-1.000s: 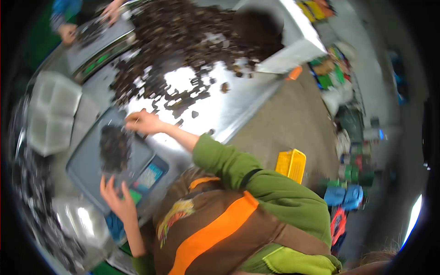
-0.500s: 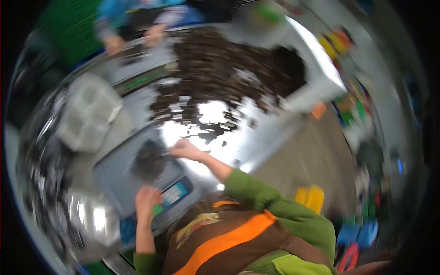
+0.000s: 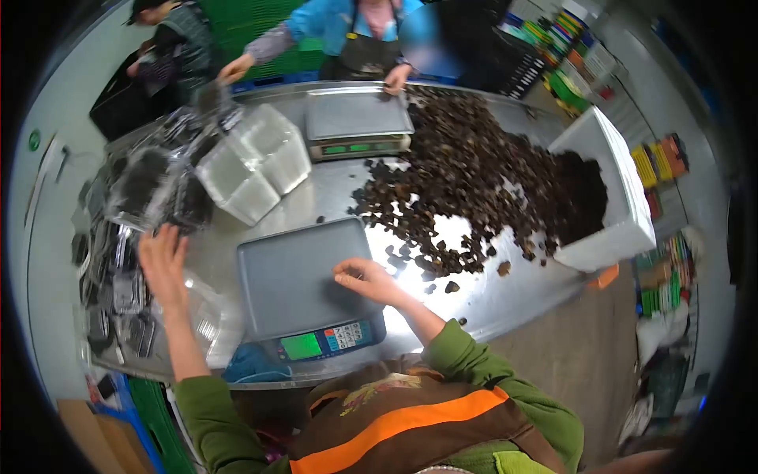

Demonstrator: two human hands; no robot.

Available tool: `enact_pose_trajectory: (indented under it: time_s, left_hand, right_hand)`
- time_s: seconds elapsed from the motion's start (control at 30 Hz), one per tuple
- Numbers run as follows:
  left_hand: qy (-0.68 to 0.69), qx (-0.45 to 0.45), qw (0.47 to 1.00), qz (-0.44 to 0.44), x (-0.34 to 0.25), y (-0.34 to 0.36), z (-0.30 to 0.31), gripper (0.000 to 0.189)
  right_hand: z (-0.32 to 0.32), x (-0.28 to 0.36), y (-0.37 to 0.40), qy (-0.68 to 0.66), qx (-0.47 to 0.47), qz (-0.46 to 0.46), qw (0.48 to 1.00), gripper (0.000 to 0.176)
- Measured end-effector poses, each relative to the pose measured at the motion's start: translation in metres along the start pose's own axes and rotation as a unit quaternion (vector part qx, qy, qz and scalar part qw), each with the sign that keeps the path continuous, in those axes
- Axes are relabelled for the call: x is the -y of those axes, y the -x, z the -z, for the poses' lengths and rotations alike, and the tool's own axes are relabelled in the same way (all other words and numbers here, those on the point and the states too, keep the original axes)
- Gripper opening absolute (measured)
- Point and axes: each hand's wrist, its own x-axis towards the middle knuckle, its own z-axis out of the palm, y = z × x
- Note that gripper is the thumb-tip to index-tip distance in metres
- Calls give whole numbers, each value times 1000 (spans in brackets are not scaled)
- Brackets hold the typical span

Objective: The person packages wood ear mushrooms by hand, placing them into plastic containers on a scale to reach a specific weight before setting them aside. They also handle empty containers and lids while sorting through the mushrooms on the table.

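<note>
My left hand [image 3: 163, 265] is spread and empty beside the pile of clear plastic boxes [image 3: 146, 186] at the left of the metal table. My right hand [image 3: 367, 280] hovers over the right part of the bare grey scale plate [image 3: 292, 276], its fingers curled, with the thumb near the fingertips; nothing shows between them. Below the plate the scale's green display [image 3: 302, 346] is lit. Dark brown, mushroom-like pieces [image 3: 466, 166] lie heaped beyond my right hand, spilling from a white foam box [image 3: 616, 229].
Stacked clear trays [image 3: 257, 162] stand behind the near scale. Across the table a co-worker in blue sleeves has one hand by a second scale [image 3: 355, 114] and the other near the boxes. Another person stands at the back left. A blue cloth [image 3: 254, 365] lies at the front edge.
The dark-filled clear container that was over the scale plate is gone from there. My left hand has moved left and forward to the boxes, and my view has shifted.
</note>
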Motion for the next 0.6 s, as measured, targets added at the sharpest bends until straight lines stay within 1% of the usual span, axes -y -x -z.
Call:
enact_pose_trajectory:
  time_s: [0.03,0.07,0.1,0.13,0.17,0.2,0.27,0.33,0.37,0.43,0.47,0.53,0.57,0.6]
  left_hand:
    - [-16,8,1000,7,-11,-2,-4,39]
    - [-32,32,999,24,-13,1,-9,46]
    - [-118,61,991,23,-8,8,-17,47]
    - [-200,110,973,21,2,14,-20,48]
    - [-190,124,970,89,7,27,-35,49]
    - [-225,147,956,120,18,42,-45,49]
    - [-331,244,897,162,44,69,-68,51]
    - [-291,379,856,200,85,70,-75,44]
    - [-280,417,837,218,101,81,-96,44]
    - [-304,474,802,201,119,106,-136,34]
    - [-297,496,790,205,132,115,-150,34]
    - [-315,582,728,180,157,137,-177,28]
    - [-304,597,721,176,166,158,-189,24]
    - [-295,616,708,182,176,176,-195,24]
  right_hand:
    - [4,-9,8,33,-12,-9,999,29]
    - [5,-26,18,47,-64,40,996,23]
    - [10,-39,28,59,-88,34,994,21]
    - [15,-53,44,68,-126,18,990,19]
    - [19,-59,60,42,-183,26,982,17]
    - [23,-63,76,22,-242,35,969,15]
    - [33,-72,114,32,-296,-8,955,17]
    - [37,-76,153,18,-362,-44,931,15]
    - [36,-81,173,21,-400,-66,914,15]
    - [32,-88,205,14,-434,-96,896,14]
    - [31,-92,218,15,-457,-105,883,14]
    - [24,-101,247,15,-496,-105,862,17]
    - [19,-111,257,17,-517,-120,848,17]
    - [13,-126,265,34,-538,-94,837,15]
